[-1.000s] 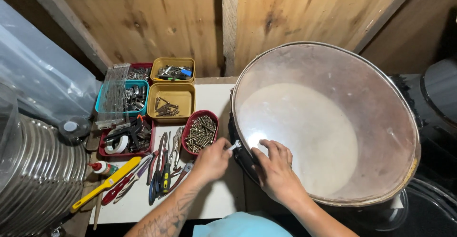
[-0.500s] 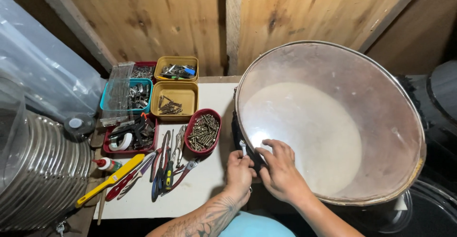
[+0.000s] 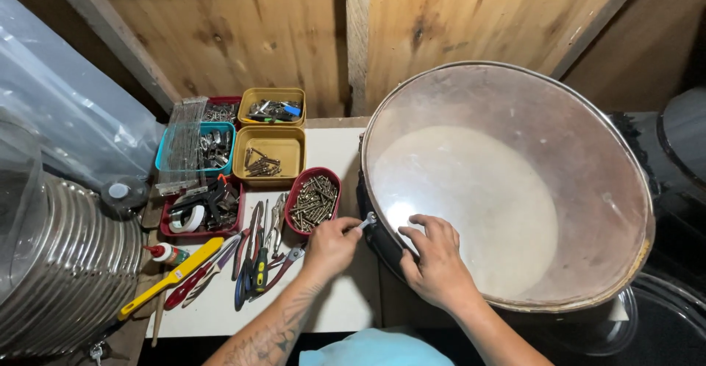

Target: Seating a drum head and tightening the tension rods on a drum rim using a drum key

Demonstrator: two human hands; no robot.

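A small metal key is held by the closed fingers of the left hand at the rim of a large drum, which is tilted at the right edge of the white worktop. The right hand is laid on the drumhead, fingers spread. A red tray of screws is placed near the left hand.

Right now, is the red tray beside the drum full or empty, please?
Nearly full: the red tray holds a heap of screws up near its rim.
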